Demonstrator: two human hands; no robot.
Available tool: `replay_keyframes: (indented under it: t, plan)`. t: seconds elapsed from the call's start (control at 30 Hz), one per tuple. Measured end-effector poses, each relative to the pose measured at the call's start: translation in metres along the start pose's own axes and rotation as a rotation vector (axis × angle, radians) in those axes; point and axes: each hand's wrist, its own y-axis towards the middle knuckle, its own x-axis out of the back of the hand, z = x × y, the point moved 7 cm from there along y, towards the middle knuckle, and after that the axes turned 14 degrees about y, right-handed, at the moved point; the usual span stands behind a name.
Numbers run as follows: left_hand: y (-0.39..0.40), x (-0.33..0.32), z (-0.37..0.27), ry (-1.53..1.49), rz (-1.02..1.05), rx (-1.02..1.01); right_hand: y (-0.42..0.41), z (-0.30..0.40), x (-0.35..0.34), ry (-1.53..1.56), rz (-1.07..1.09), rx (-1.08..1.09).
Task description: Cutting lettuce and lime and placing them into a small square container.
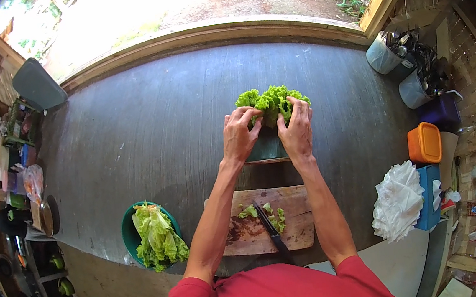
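Curly green lettuce leaves (276, 99) stand bunched at the far end of a greenish container (265, 148). My left hand (239, 132) pinches the lettuce from the left, while my right hand (297, 128) grips it from the right. Parts of the container and leaves are hidden behind my fingers. Nearer to me, between my forearms, lies a wooden cutting board (298, 225) with brown stains. A black-handled kitchen knife (270, 227) rests on it, its handle towards me, among a few lettuce scraps (279, 220). More lettuce (154, 232) overhangs a green bowl (129, 233) at the left.
Along the right edge are an orange lidded box (424, 143), a stack of white tissues (398, 202), a blue box (428, 194) and cutlery buckets (382, 54). Shelves with bags and kitchenware line the left. A wooden sill (215, 35) bounds the dark table (162, 113) at the back.
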Motion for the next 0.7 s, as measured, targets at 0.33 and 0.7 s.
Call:
replay_keyframes:
  t: [0.33,0.7]
  plan:
    - [-0.057,0.135,-0.020,-0.229,-0.164,0.203,-0.115,0.057,0.061,0.193,0.352,-0.279]
    - [-0.230,0.111,-0.035,-0.186,0.205,0.270,-0.249,0.070,0.063,0.192,0.476,-0.337]
